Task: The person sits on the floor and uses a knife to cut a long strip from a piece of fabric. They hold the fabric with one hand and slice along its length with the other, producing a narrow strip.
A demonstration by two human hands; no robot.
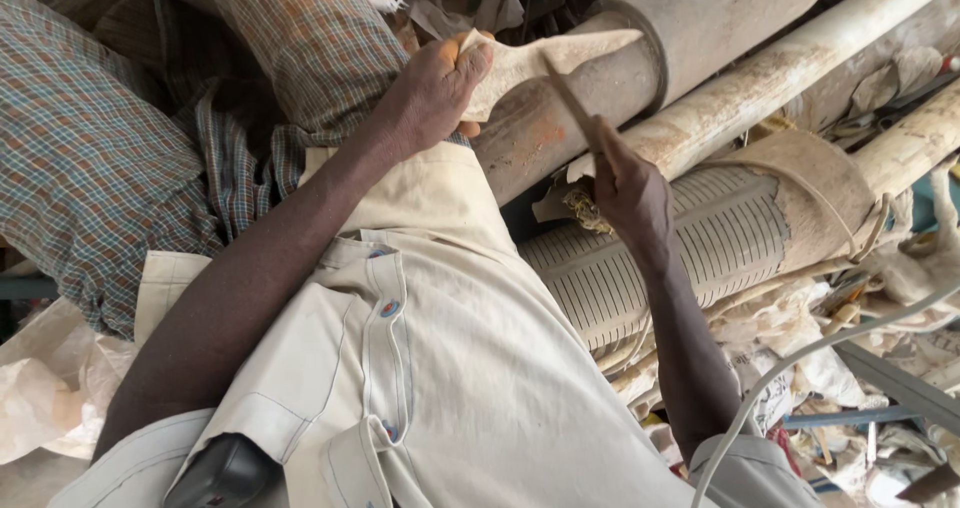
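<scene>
Wood piece (545, 63) sits in left-hand (435, 93) grip, blade (570, 103) across it.

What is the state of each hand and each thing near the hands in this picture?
left hand: closed, gripping the pale wooden piece
pale wooden piece: held up, resting against the pipes
right hand: closed on a thin stick
thin stick: tilted, its tip touching the wooden piece
slotted pipe: lying down
smooth pipes: lying, dusty
</scene>
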